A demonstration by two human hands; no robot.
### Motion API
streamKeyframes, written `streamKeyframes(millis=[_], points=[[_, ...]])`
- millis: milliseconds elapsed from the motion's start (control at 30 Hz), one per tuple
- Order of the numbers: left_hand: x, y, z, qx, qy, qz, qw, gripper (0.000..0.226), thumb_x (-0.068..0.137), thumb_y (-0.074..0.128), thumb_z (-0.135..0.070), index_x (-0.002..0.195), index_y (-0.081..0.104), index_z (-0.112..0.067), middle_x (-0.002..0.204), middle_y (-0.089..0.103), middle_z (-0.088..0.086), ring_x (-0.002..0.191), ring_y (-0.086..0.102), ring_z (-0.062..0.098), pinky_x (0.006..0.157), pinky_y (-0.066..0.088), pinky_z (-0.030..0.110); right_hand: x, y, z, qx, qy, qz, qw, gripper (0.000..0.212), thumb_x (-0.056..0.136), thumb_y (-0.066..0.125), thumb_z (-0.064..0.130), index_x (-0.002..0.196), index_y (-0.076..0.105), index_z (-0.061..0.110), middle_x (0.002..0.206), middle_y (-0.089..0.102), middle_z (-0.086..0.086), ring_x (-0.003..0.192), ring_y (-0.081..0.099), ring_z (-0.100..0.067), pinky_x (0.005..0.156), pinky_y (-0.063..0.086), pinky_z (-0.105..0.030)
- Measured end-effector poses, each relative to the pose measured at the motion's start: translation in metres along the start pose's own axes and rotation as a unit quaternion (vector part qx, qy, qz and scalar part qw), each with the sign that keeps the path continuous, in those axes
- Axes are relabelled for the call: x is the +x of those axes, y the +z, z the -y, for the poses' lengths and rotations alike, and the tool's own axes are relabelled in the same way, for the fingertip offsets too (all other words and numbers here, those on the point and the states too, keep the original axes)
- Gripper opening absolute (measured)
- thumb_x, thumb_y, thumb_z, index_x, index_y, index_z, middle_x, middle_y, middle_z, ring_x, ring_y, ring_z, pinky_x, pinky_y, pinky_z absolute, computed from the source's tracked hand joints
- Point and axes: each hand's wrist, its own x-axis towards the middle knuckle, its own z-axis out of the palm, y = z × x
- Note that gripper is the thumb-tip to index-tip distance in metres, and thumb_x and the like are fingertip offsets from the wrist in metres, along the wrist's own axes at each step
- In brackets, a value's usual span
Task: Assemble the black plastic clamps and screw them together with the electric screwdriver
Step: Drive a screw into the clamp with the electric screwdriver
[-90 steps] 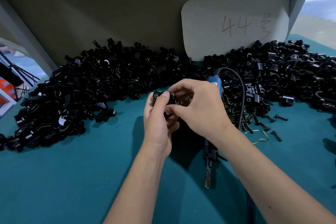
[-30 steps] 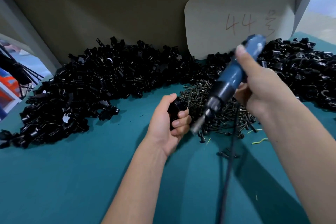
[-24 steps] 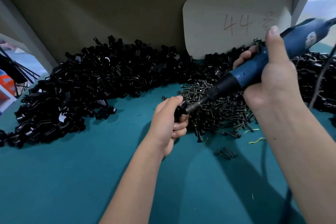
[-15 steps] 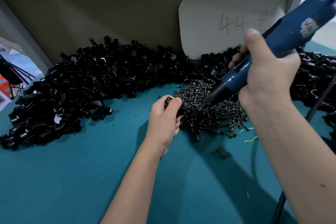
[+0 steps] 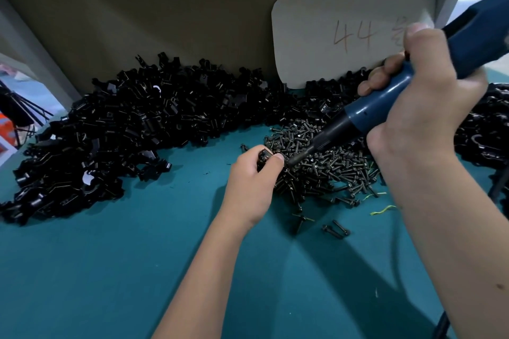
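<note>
Resting low on the teal table top, at the near-left edge of the screw pile, was one black clamp, mostly hidden inside the left hand. That hand's fingers and thumb were curled round it, the thumb tip lying along its right side.

Item: electric screwdriver, dark blue body with a black nose. It slanted down from upper right to lower left, its bit tip meeting the clamp beside the left thumb. The right hand gripped the body in a closed fist, thumb laid up along the barrel.

Item: pile of loose black clamp parts, heaped along the back of the table to the left of the hands. A second heap lay at the right edge, partly behind the right hand.

Item: two stray screws, near the table's middle, apart from the screw pile.

Item: pale card marked "44" in red, propped against the back wall behind the piles.
</note>
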Motion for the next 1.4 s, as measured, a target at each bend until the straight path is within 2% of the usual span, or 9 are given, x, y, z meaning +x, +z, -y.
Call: streamKeyframes(millis=[167, 400, 867, 1133, 1267, 1400], points=[[-0.0004, -0.0018, 0.0006, -0.001, 0.0, 0.016, 1.0, 0.034, 0.088, 0.056, -0.043, 0.069, 0.034, -0.025, 0.059, 0.031, -0.011, 0.056, 0.026, 0.017, 0.053, 0.019, 0.034, -0.0005, 0.0005, -0.0021, -0.001, 0.008, 0.001, 1.0, 0.028, 0.088, 0.07, 0.005, 0.097, 0.044, 0.008, 0.061, 0.05, -0.004, 0.045, 0.047, -0.02, 0.054, 0.044, -0.032], [-0.0011, -0.0016, 0.0014, 0.003, 0.001, 0.031, 0.999, 0.039, 0.086, 0.056, -0.046, 0.074, 0.033, -0.017, 0.06, 0.03, -0.01, 0.057, 0.025, 0.017, 0.055, 0.018, 0.036, -0.0007, 0.0009, -0.0023, -0.015, -0.001, 0.022, 1.0, 0.021, 0.083, 0.061, -0.001, 0.082, 0.043, 0.01, 0.057, 0.042, -0.006, 0.043, 0.043, -0.022, 0.052, 0.042, -0.032], [0.0, -0.0008, 0.0018, -0.012, -0.006, 0.034, 0.999, 0.037, 0.08, 0.057, -0.05, 0.069, 0.034, -0.023, 0.06, 0.033, -0.008, 0.056, 0.026, 0.016, 0.055, 0.019, 0.035, -0.0013, 0.0016, -0.0036, -0.006, -0.003, 0.032, 0.999, 0.022, 0.081, 0.059, -0.002, 0.084, 0.041, 0.01, 0.062, 0.04, -0.009, 0.043, 0.042, -0.021, 0.051, 0.041, -0.032], [0.0003, 0.001, 0.0031, 0.001, -0.003, 0.021, 1.0, 0.036, 0.085, 0.057, -0.045, 0.067, 0.034, -0.023, 0.059, 0.032, -0.011, 0.055, 0.027, 0.016, 0.054, 0.019, 0.035, -0.001, -0.0014, -0.0081, 0.005, 0.007, 0.037, 0.999, 0.019, 0.081, 0.058, -0.001, 0.08, 0.042, 0.01, 0.054, 0.041, -0.005, 0.041, 0.041, -0.021, 0.051, 0.041, -0.031], [0.0013, 0.0003, 0.0037, 0.012, -0.019, 0.028, 0.999, 0.03, 0.083, 0.056, -0.047, 0.067, 0.041, -0.026, 0.054, 0.034, -0.015, 0.046, 0.031, 0.007, 0.045, 0.028, 0.021, -0.0011, -0.0015, -0.0069, 0.017, 0.011, 0.062, 0.998, 0.021, 0.081, 0.056, -0.002, 0.076, 0.041, 0.012, 0.055, 0.04, -0.005, 0.041, 0.04, -0.02, 0.05, 0.039, -0.03], [0.0008, 0.0005, 0.0054, 0.01, -0.024, -0.008, 1.0, 0.04, 0.077, 0.054, -0.052, 0.071, 0.036, -0.017, 0.061, 0.034, -0.008, 0.056, 0.028, 0.015, 0.055, 0.02, 0.034, -0.0034, 0.0033, -0.0075, 0.012, -0.004, 0.079, 0.997, 0.021, 0.079, 0.057, -0.002, 0.076, 0.041, 0.012, 0.057, 0.04, -0.006, 0.039, 0.04, -0.02, 0.049, 0.039, -0.03]])
